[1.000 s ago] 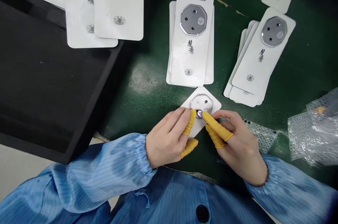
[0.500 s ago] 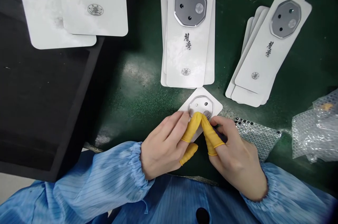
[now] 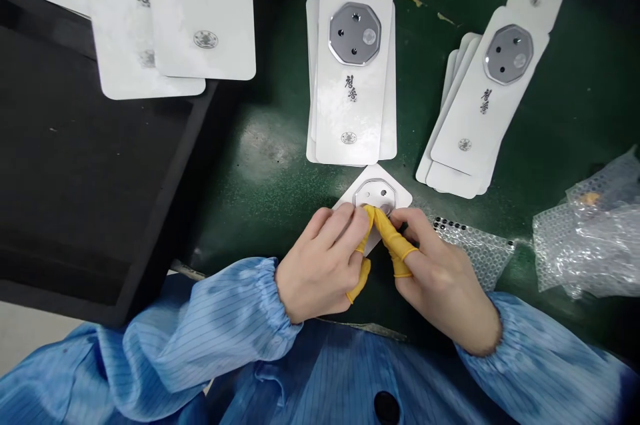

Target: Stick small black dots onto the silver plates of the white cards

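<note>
A white phone back cover lies turned at an angle on the green bench, its metal-edged octagonal camera plate facing up. My left hand grips its left side, with yellow finger cots on the index finger and thumb. My right hand, also in yellow cots, is closed at the cover's right side. Both index fingertips meet over the lower edge of the camera plate. What the right fingers pinch is hidden beneath them. The cover's lower part is largely behind my hands.
Stacked back covers lie just beyond my hands, with another stack to the right. More covers rest on a black tray at left. A bubble-wrap sheet with small black dots and crumpled bubble wrap are at right.
The view has shifted slightly. My left fingers have curled further over the index finger, and a dark patch seen inside my right hand is now hidden. The cover stays in place.
</note>
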{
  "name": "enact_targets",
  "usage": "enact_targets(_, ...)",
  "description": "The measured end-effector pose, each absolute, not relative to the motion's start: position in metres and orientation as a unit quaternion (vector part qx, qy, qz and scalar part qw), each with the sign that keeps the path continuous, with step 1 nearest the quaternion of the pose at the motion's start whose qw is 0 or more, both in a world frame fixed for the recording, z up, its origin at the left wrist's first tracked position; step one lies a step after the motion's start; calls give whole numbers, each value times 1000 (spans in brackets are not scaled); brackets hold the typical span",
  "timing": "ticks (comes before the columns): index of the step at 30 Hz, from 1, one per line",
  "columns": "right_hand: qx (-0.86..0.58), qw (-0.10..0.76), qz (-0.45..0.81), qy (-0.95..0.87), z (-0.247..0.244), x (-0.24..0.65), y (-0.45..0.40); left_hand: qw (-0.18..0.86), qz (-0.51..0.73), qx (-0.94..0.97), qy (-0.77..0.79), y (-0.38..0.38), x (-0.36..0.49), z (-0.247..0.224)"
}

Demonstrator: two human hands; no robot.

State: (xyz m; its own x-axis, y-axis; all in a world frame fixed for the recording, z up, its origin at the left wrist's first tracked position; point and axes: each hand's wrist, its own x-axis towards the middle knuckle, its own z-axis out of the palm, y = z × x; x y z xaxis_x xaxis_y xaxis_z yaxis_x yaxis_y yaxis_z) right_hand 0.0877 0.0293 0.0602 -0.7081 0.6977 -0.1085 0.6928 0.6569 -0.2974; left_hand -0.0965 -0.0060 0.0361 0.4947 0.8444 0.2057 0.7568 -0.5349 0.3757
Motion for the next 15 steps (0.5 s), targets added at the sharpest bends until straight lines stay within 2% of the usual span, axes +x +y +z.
enact_targets(4,-381,32,209,-900,54,90,34,121,216,851,463,-6,-100,28)
enact_targets(10,-398,176,407,-803,72,100,41,77,238,807,535,-16,-99,22)
enact_targets(12,-435,231,410,-768,86,114,44,57,209,785,581,-22,-94,25)
enact_targets(15,-516,279,305,-750,98,151,61,71,184,757,623,-26,-85,32)
